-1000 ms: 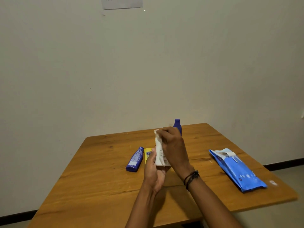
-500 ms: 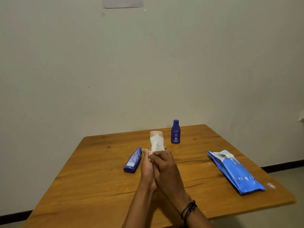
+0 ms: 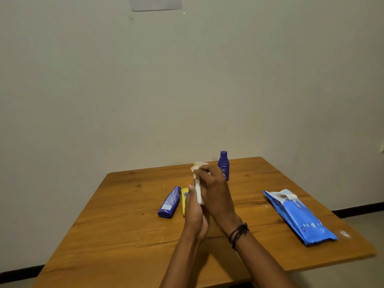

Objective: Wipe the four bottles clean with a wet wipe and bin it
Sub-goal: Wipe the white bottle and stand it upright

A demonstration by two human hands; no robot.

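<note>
I hold a white bottle (image 3: 198,194) upright above the middle of the wooden table (image 3: 124,235). My left hand (image 3: 194,213) grips its lower part. My right hand (image 3: 214,190) is wrapped round its upper part with a white wet wipe (image 3: 195,169) bunched under the fingers near the cap. A blue bottle (image 3: 170,202) lies on its side to the left, and a yellow bottle (image 3: 184,199) lies beside it, partly hidden by my left hand. A dark blue bottle (image 3: 223,164) stands upright behind my hands.
A blue pack of wet wipes (image 3: 299,217) lies on the right side of the table with its flap peeled open. A sheet of paper (image 3: 155,3) is stuck high on the wall. The table's right edge is close to the pack.
My right hand with the wipe slid down the white bottle half a second ago and is now back up at its cap. The other bottles and the pack have not moved.
</note>
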